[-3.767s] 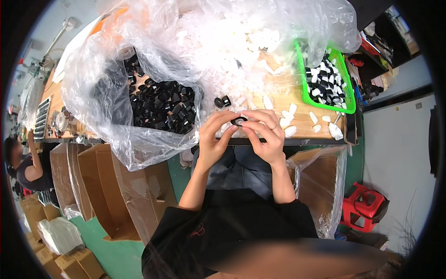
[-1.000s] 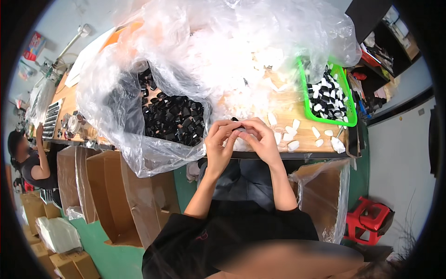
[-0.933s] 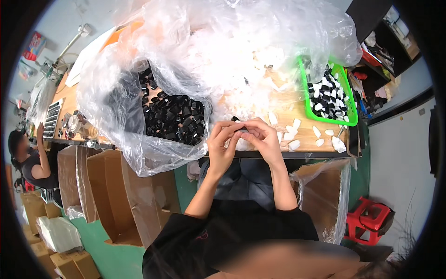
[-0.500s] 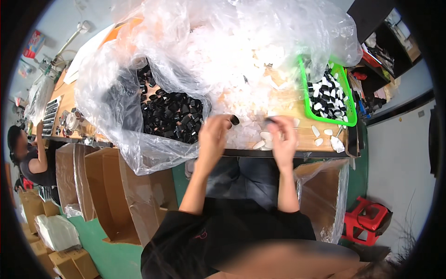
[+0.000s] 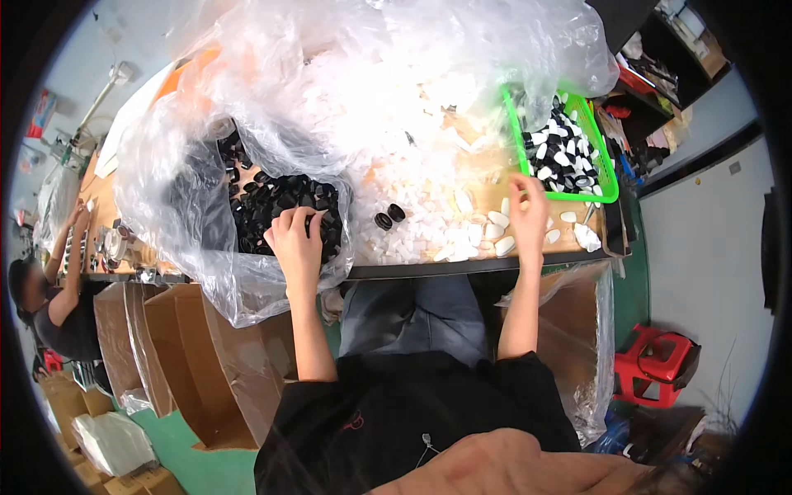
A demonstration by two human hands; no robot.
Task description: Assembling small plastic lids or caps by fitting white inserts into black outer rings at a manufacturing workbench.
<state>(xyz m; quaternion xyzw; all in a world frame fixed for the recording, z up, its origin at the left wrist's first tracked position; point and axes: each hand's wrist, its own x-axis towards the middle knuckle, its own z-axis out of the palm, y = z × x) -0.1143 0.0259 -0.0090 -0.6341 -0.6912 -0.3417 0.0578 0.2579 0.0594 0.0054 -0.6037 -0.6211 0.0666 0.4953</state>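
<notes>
My left hand (image 5: 295,243) reaches over the near edge of a clear plastic bag (image 5: 194,223) onto a heap of small black plastic pieces (image 5: 280,195). Its thumb and fingers are closed around one black piece (image 5: 310,220) at the top of the heap. My right hand (image 5: 530,216) hovers by the near left corner of a green basket (image 5: 569,197), its fingers loosely bent and apart, with nothing visible in them. The basket contains joined black and white pieces (image 5: 563,153). Two black oval pieces (image 5: 390,216) stand on the table between my hands. White oval pieces (image 5: 495,227) lie beside my right hand.
Small translucent white pieces (image 5: 421,235) cover the middle of the table, with clear plastic sheeting (image 5: 396,25) behind. Open cardboard boxes (image 5: 194,355) stand below the table edge. A red stool (image 5: 656,367) is at the right. Another person (image 5: 62,318) works at the far left.
My left hand has moved left to the black heap. My right hand has moved right and away from me, toward the basket. Two black pieces now stand on the table where my hands were.
</notes>
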